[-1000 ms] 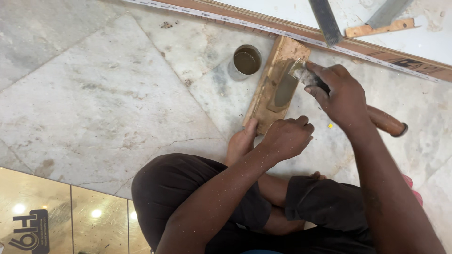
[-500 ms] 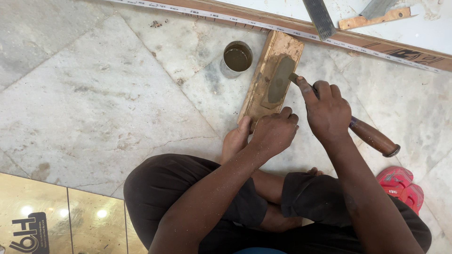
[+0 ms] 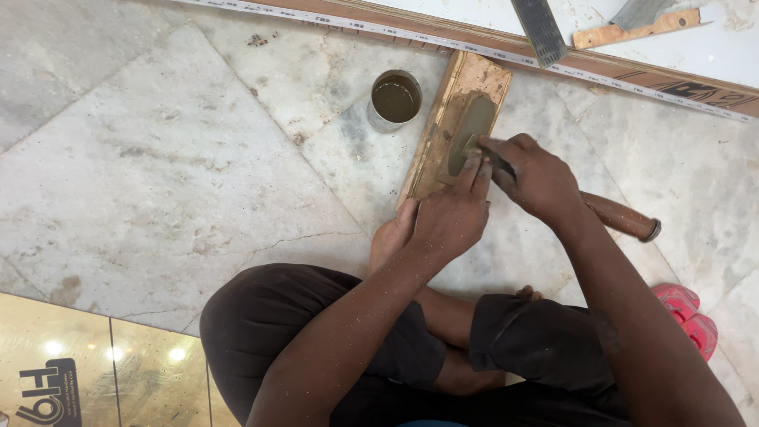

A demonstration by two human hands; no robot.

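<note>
A wooden block [image 3: 466, 79] lies on the marble floor with a dark grey sharpening stone [image 3: 477, 115] set into it. My right hand [image 3: 534, 178] grips a chisel, and its brown wooden handle [image 3: 621, 217] sticks out to the right behind the hand. The blade end rests on the near part of the stone. My left hand [image 3: 451, 217] lies beside the right, its fingertips pressing down on the blade. My bare foot [image 3: 391, 237] touches the near end of the block.
A round metal tin [image 3: 395, 99] of murky liquid stands left of the block. A long wooden strip [image 3: 672, 79] crosses the top, with a grey metal bar [image 3: 540, 28] and a wood offcut [image 3: 636, 30] beyond it. Red sandals [image 3: 688, 320] lie at right, a glossy panel [image 3: 79, 364] at bottom left.
Both hands have drawn the chisel back along the stone toward me, from its middle to its near end. The block and tin stay put.
</note>
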